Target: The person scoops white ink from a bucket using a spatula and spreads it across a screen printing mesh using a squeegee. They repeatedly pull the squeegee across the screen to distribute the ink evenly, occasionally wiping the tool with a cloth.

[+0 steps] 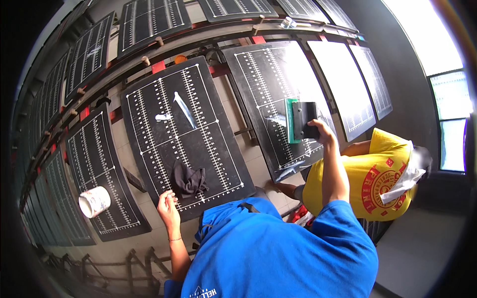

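Two black rectangular printing boards ruled with white scale lines lie side by side under the person's hands. The right hand [322, 130] is closed round a black-handled squeegee with a green blade [299, 120], held upright over the right-hand board [268, 79]. The left hand [168, 204] rests with loosely curled fingers, holding nothing, on the near edge of the left-hand board [198, 149], just beside a crumpled dark cloth [189, 180]. Judging by this, the work sits between strokes; setting the blade down flat and square seems to be what matters now. White smears mark the left board. A white tub [94, 201] stands on the next board. Another person in a yellow shirt [367, 184] crouches close at the right, crowding that side.
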Action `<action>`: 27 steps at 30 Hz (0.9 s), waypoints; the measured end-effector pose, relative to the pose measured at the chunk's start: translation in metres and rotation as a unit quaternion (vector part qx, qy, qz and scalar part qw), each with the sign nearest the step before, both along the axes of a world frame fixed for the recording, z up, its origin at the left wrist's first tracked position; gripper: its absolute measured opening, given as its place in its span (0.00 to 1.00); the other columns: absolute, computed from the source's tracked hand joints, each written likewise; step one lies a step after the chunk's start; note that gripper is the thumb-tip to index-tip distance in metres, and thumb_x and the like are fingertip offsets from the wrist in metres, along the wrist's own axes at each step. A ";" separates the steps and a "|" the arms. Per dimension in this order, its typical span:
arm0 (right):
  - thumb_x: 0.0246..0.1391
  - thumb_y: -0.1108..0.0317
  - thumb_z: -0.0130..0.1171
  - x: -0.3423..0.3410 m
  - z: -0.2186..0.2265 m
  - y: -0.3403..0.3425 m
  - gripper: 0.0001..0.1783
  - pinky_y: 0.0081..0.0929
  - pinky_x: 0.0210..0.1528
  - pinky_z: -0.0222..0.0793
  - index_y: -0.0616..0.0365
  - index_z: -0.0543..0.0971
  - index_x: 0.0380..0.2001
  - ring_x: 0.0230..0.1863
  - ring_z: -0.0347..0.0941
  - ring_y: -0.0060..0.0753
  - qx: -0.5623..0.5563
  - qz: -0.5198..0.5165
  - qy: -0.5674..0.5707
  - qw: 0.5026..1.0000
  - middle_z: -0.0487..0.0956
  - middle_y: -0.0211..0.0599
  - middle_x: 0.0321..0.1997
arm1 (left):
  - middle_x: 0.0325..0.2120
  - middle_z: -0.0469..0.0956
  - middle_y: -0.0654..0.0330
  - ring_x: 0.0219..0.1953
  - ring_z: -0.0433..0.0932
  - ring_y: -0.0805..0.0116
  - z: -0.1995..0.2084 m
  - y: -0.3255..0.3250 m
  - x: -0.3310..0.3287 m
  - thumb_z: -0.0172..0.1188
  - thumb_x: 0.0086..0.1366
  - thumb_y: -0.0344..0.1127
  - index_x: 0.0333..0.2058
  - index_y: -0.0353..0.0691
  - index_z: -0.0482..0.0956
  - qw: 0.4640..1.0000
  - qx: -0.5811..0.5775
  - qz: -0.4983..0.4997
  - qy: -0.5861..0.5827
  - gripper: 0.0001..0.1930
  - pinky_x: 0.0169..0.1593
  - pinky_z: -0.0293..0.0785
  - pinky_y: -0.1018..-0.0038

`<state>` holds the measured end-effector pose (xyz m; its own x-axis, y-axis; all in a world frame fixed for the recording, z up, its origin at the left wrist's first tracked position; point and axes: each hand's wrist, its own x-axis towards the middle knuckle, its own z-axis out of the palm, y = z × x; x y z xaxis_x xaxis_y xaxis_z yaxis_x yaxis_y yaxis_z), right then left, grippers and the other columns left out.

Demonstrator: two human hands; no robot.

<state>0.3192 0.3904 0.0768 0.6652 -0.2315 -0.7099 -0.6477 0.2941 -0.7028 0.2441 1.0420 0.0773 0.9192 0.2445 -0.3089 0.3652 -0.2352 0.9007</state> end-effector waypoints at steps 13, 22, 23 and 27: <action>0.44 0.65 0.67 0.116 0.090 0.291 0.22 0.29 0.42 0.74 0.66 0.79 0.43 0.36 0.79 0.29 -0.132 0.397 -0.146 0.897 0.82 0.37 0.34 | 0.37 0.80 0.61 0.33 0.78 0.78 0.000 0.011 -0.070 0.50 0.74 0.32 0.46 0.35 0.78 0.998 -0.037 0.058 0.007 0.10 0.37 0.74 0.81; 0.36 0.59 0.65 0.154 0.077 0.412 0.23 0.43 0.44 0.77 0.60 0.84 0.38 0.42 0.82 0.50 -0.447 0.586 -0.136 0.662 0.84 0.52 0.37 | 0.37 0.80 0.60 0.34 0.78 0.76 0.000 0.023 -0.122 0.49 0.75 0.33 0.45 0.35 0.78 0.990 -0.041 0.134 0.018 0.11 0.38 0.73 0.79; 0.37 0.61 0.64 0.147 0.085 0.415 0.21 0.44 0.43 0.77 0.59 0.83 0.37 0.42 0.82 0.50 -0.482 0.576 -0.165 0.639 0.84 0.51 0.36 | 0.38 0.80 0.59 0.34 0.78 0.75 -0.002 0.028 -0.130 0.49 0.75 0.34 0.45 0.35 0.78 0.988 -0.042 0.146 0.033 0.11 0.38 0.73 0.79; 0.49 0.70 0.56 0.098 0.064 0.415 0.07 0.44 0.37 0.78 0.58 0.81 0.30 0.35 0.82 0.51 -0.583 0.512 -0.293 0.558 0.82 0.47 0.34 | 0.39 0.80 0.58 0.34 0.78 0.75 -0.010 0.038 -0.150 0.48 0.75 0.34 0.45 0.33 0.77 0.985 -0.036 0.163 0.041 0.11 0.37 0.73 0.78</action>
